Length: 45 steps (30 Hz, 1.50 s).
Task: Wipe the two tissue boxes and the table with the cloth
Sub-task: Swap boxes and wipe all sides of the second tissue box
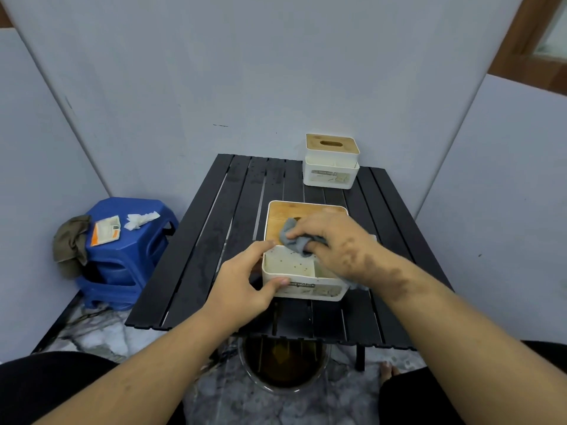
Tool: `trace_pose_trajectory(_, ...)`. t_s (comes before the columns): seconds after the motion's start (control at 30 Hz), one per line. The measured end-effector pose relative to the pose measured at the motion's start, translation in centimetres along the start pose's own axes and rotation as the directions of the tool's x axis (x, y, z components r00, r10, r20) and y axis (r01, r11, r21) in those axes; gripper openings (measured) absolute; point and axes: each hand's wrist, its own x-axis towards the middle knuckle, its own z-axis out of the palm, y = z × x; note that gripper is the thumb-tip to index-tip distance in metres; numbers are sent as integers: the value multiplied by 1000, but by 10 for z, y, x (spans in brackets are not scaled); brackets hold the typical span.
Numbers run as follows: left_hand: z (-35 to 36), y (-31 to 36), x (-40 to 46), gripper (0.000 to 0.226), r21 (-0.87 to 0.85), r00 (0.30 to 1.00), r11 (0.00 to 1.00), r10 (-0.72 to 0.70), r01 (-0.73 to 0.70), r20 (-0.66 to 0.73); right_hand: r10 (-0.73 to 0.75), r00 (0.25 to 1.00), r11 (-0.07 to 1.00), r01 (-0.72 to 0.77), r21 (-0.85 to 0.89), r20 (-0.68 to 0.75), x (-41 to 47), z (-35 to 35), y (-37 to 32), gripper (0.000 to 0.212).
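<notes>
A white tissue box (302, 273) with a wooden lid stands near the front middle of the black slatted table (196, 256). My left hand (245, 280) grips its left front corner, thumb on the front wall. My right hand (331, 240) presses a crumpled grey cloth (296, 239) against the box's top, at the edge between the wooden lid and the white front tray. A second white tissue box (330, 162) with a wooden slotted lid stands at the table's far right edge, untouched.
A blue plastic stool (129, 256) stands left of the table, carrying an olive rag (72, 240), an orange-white packet (106, 230) and a crumpled tissue (141, 220). A clear round bowl (283, 366) sits on the floor under the table's front edge. Grey panels wall in the table.
</notes>
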Motion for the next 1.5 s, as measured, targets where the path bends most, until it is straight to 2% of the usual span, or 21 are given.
trace_pose_trajectory(0.1, 0, 5, 0, 65, -22, 1000, 1000, 18, -18, 0, -60, 998, 997, 59, -54, -14, 11, 14, -6, 30)
trace_pose_trajectory(0.2, -1, 2, -1, 65, 2, 1000, 1000, 3, -3, 3, -60, 996, 997, 63, -49, 60, 4, -4, 0, 30)
trace_pose_trajectory(0.3, -1, -3, -1, 68, 25, 1000, 1000, -15, 15, 6, 36, 995, 998, -32, -50, 88, -15, -33, 17, 31)
trace_pose_trajectory(0.43, 1, -5, 0, 67, -17, 998, 998, -58, 58, -8, 172, 984, 983, -169, -72, 52, -24, -41, 28, 36)
trace_pose_trajectory(0.5, 2, -4, 0, 67, -33, 997, 996, -79, 78, -14, 153, 987, 988, -152, -26, 40, -13, -29, 12, 34)
trace_pose_trajectory(0.63, 2, 0, -3, 66, -89, 996, 992, -88, 86, -14, 12, 1000, 1000, -12, -1, -26, 8, 11, -16, 31)
trace_pose_trajectory(0.73, 2, 0, -4, 66, -109, 997, 991, -81, 79, -12, 8, 999, 1000, -9, -6, -44, 9, 21, -9, 38)
trace_pose_trajectory(0.9, 1, -2, -3, 69, -93, 997, 993, -76, 75, -6, 23, 1000, 999, -24, 40, 13, 7, 18, -2, 53)
trace_pose_trajectory(1.03, 0, -2, -1, 69, -80, 997, 994, -71, 72, 11, -47, 999, 998, 48, 33, -20, 10, 17, 4, 41)
trace_pose_trajectory(1.17, -1, -1, -1, 68, -63, 998, 996, -67, 68, 14, 23, 1000, 999, -22, 46, -21, 16, 7, 12, 35)
trace_pose_trajectory(1.3, -1, -4, -2, 64, -52, 999, 998, -47, 47, 18, -32, 999, 998, 33, 44, -26, 27, 18, -7, 33)
trace_pose_trajectory(1.5, 0, -8, -5, 63, -44, 999, 998, -36, 37, 11, 97, 993, 978, -108, 179, 72, 34, 7, -13, 34)
